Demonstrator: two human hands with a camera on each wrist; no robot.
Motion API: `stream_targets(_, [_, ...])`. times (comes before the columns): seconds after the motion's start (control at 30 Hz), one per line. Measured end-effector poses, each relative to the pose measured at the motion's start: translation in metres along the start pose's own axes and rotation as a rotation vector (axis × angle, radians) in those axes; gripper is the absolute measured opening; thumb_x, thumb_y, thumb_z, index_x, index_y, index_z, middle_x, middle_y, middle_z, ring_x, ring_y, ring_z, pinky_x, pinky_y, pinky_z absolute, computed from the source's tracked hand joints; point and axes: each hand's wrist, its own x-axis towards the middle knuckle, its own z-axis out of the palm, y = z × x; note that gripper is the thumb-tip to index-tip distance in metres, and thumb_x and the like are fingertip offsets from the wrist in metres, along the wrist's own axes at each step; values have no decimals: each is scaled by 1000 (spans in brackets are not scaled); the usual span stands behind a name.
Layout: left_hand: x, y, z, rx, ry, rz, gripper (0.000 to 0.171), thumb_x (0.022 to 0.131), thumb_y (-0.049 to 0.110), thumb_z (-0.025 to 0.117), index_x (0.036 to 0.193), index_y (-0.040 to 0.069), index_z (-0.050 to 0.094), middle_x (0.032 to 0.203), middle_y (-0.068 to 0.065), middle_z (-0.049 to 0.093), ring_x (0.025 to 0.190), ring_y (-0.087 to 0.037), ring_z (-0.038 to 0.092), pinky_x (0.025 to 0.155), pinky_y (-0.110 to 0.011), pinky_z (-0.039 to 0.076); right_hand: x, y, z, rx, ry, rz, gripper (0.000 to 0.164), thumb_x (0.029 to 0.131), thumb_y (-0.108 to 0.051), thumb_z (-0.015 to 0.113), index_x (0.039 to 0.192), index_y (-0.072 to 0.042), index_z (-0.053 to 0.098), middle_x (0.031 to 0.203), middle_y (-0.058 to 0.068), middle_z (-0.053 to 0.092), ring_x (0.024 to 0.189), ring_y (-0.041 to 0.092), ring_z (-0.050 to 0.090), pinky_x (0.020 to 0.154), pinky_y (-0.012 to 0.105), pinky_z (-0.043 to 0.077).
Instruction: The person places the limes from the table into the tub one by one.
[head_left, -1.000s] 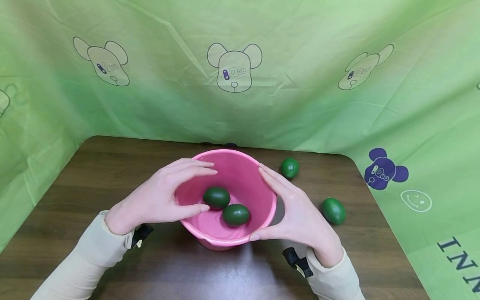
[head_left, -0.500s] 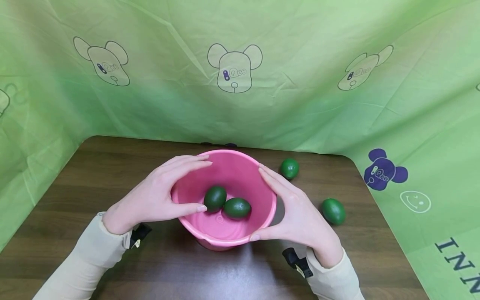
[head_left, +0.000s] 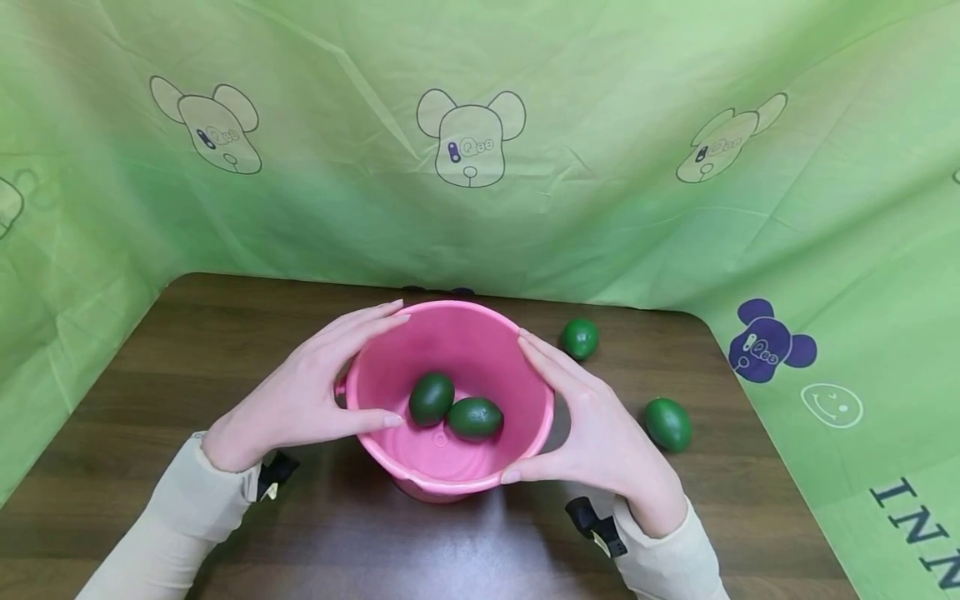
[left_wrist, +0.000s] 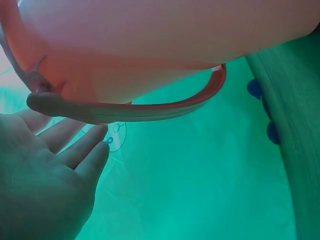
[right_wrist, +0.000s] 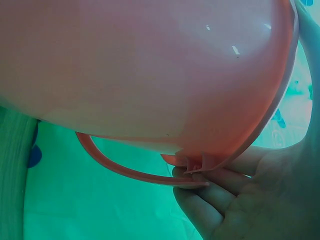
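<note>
A pink bucket [head_left: 459,343] stands at the middle of the table in the head view. Two dark green oval fruits [head_left: 431,399] lie side by side on its bottom. My right hand [head_left: 600,425] holds the bucket's right side, thumb at the front rim and fingers at the back; the right wrist view shows those fingers curled by the handle's [right_wrist: 140,175] end. On the left, my left hand [head_left: 307,392] is spread with thumb and fingertips over the rim. The left wrist view has its extended fingers [left_wrist: 92,155] right beneath the bucket's handle [left_wrist: 150,112].
Two more green oval fruits lie on the wooden table [head_left: 247,333], one behind the right hand [head_left: 579,338] and the other beside the right wrist [head_left: 667,424]. A green cloth [head_left: 330,192] with printed bear heads hangs around the table's back and sides.
My left hand has moved slightly left, its fingers drawing away from the bucket's opening. The two fruits inside shifted and turned, then settled. The right hand stays in place.
</note>
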Motion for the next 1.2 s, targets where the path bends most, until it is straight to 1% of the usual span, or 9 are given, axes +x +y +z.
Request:
stream_targets(0.1, [-2, -1, 2, -18, 1, -11, 101, 73, 48, 91, 157, 18, 43, 162, 2, 33, 147, -19, 30, 108, -54, 40, 0, -1, 0, 3, 0, -2, 128, 56, -67, 92, 161, -24, 33, 164, -9, 30, 146, 10, 32, 114, 38, 35])
stream_targets(0.3, [-8, -3, 6, -65, -4, -33, 106, 71, 46, 93, 158, 18, 39, 164, 6, 29, 148, -17, 28, 109, -50, 41, 1, -1, 0, 8, 1, -1, 129, 55, -66, 93, 161, -24, 33, 164, -8, 31, 146, 11, 32, 115, 39, 35])
stream_targets(0.43, [-10, -3, 9, -77, -9, -26, 112, 68, 49, 93, 159, 17, 37, 165, 6, 26, 149, -18, 25, 111, -52, 38, 0, 0, 0, 5, 1, -2, 130, 54, -66, 93, 161, -23, 33, 164, -8, 30, 146, 11, 31, 115, 40, 34])
stream_targets(0.63, [-12, -1, 13, -95, -11, -11, 126, 60, 53, 96, 162, 18, 31, 166, 4, 24, 152, -21, 20, 114, -55, 32, -1, 1, 0, -4, 1, -6, 130, 54, -66, 93, 161, -22, 33, 164, -7, 30, 146, 13, 32, 115, 40, 35])
stream_targets(0.77, [-13, 1, 15, -85, -12, -17, 133, 56, 60, 95, 162, 17, 28, 167, 3, 23, 152, -23, 18, 115, -55, 31, -1, 2, 0, -5, -2, 0, 130, 54, -67, 93, 161, -23, 33, 164, -8, 30, 147, 12, 31, 115, 40, 34])
stream_targets(0.9, [-14, 1, 17, -61, -21, -30, 136, 56, 68, 92, 163, 16, 26, 167, 4, 20, 153, -21, 16, 116, -53, 30, -2, 2, 0, -7, -6, 5, 131, 55, -67, 93, 162, -23, 32, 164, -9, 29, 147, 11, 30, 115, 42, 34])
stream_targets(1.2, [-16, 2, 16, -21, -31, -65, 140, 56, 71, 90, 164, 17, 20, 168, 6, 15, 153, -20, 15, 118, -51, 28, -2, 3, -1, -26, -10, 1, 131, 55, -66, 93, 162, -23, 32, 165, -8, 28, 147, 13, 30, 114, 45, 35])
